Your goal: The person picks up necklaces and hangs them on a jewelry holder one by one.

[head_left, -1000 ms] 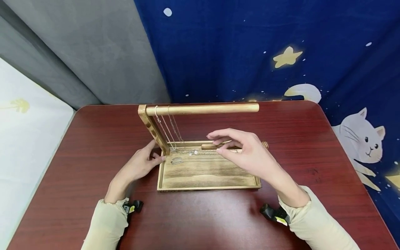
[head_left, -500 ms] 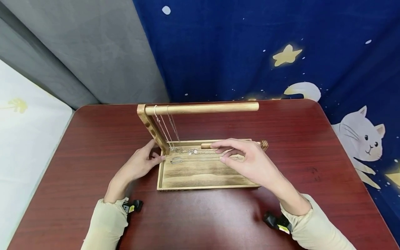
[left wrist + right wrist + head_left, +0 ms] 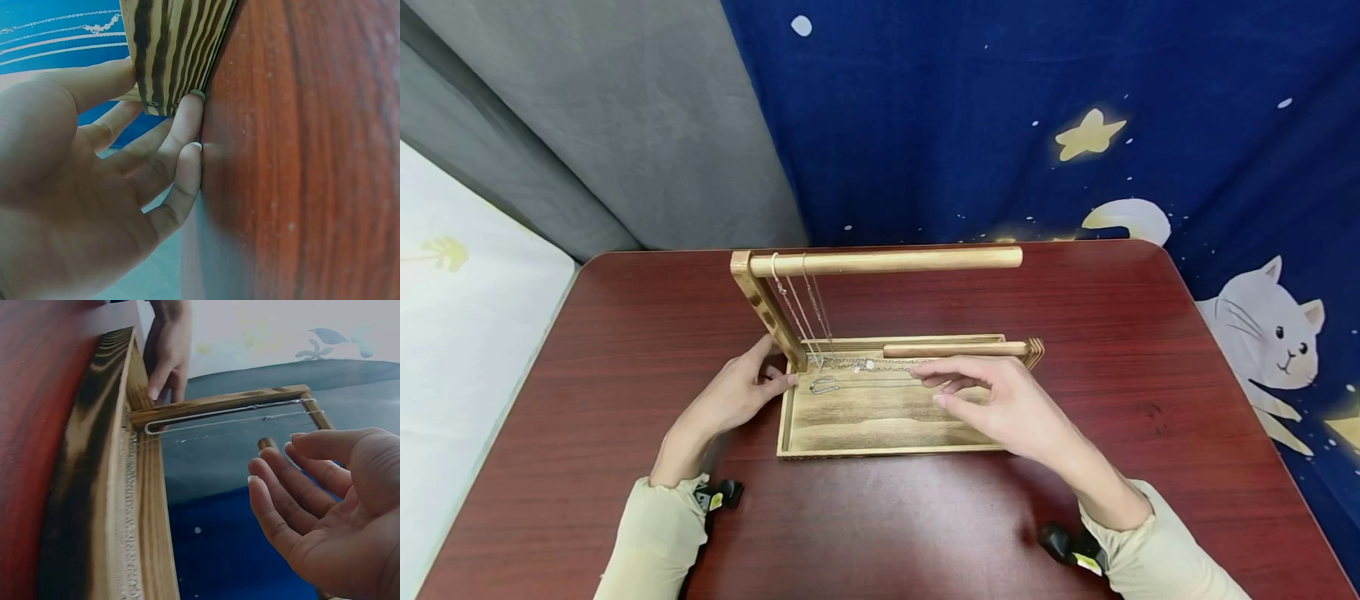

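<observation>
My left hand grips the left back corner of a wooden jewelry stand, thumb on the rim of its tray. In the left wrist view, fingertips press against the striped end of the stand. Several fine necklaces hang from the left part of the top bar. More chain necklaces lie stretched along the tray floor, and a looped chain lies nearer its left end. Over the tray's right part hovers my right hand, fingers loosely bent and holding nothing; it hides the chains' right ends.
A lower wooden bar runs along the back right of the tray. The single post at the left carries the top bar. Stand and tray rest on a dark red table, with a blue curtain behind.
My right hand has come down and toward the near side, from over the lower bar to over the right part of the tray. The left hand stays at the stand's corner.
</observation>
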A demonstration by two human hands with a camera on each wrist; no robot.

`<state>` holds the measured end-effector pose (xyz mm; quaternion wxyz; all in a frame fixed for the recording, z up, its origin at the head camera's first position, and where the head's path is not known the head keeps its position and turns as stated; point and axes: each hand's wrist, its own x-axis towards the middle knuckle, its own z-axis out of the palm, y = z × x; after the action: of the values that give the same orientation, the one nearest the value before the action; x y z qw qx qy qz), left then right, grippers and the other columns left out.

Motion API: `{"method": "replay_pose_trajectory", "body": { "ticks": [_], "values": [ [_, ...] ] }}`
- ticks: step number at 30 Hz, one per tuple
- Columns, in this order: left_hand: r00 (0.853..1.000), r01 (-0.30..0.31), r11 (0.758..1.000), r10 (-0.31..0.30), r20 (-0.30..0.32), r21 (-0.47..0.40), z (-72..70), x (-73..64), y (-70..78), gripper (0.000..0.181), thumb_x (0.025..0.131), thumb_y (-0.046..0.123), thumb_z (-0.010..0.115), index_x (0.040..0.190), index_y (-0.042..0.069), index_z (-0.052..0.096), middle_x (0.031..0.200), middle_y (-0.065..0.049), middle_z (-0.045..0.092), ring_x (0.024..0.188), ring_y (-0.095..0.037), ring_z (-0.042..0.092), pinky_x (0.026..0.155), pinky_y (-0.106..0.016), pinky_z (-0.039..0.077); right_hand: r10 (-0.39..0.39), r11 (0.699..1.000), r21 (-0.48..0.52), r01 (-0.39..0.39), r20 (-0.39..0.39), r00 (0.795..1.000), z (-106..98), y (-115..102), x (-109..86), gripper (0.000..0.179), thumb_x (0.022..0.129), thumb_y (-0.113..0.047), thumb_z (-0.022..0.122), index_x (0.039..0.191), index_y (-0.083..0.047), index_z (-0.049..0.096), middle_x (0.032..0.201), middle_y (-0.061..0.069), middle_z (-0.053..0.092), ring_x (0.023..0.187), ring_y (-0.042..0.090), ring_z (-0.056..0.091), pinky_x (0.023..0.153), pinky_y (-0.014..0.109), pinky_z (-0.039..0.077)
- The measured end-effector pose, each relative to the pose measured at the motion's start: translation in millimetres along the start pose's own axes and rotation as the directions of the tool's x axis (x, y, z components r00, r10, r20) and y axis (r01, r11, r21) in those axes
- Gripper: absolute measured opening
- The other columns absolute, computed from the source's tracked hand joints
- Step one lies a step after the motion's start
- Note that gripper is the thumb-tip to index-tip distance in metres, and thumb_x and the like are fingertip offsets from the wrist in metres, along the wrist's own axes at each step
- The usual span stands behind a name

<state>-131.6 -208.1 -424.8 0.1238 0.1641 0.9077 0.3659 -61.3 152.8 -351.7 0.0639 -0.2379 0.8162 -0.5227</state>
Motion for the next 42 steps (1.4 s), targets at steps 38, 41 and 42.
{"method": "replay_pose_trajectory", "body": {
  "ticks": [38,41,42],
  "values": [
    [1.000,-0.007,0.999,0.007,0.015,-0.040,-0.8,-0.4,-2.7,0.059,0.097,0.021,0.066,0.148,0.012,0.038,0.098,-0.008,0.069,0.088,-0.016,0.066,0.075,-0.035,0.050,0.197,0.945,-0.263,-0.194,-0.015,0.980,18.5,56.3,11.6,0.029,0.091,-0.013,0.070,0.119,-0.015,0.072,0.099,-0.002,0.073,0.087,0.008,0.066,0.080,0.035,0.053],
    [1.000,-0.013,0.999,0.013,0.018,-0.044,-0.8,0.7,-4.3,0.058,0.097,0.022,0.067,0.147,0.013,0.039,0.096,-0.007,0.070,0.087,-0.015,0.066,0.075,-0.034,0.050,0.198,0.938,-0.285,-0.196,-0.022,0.980,20.4,59.3,12.4,0.029,0.091,-0.015,0.071,0.120,-0.015,0.072,0.101,-0.002,0.073,0.088,0.008,0.066,0.080,0.034,0.053],
    [1.000,-0.014,0.999,0.015,0.018,-0.045,-0.8,1.2,-4.9,0.057,0.097,0.022,0.067,0.146,0.014,0.040,0.095,-0.006,0.070,0.087,-0.015,0.066,0.075,-0.034,0.050,0.198,0.936,-0.293,-0.196,-0.024,0.980,21.0,60.1,12.9,0.029,0.090,-0.015,0.071,0.120,-0.015,0.072,0.102,-0.002,0.073,0.088,0.008,0.066,0.080,0.034,0.053]
  ]
}}
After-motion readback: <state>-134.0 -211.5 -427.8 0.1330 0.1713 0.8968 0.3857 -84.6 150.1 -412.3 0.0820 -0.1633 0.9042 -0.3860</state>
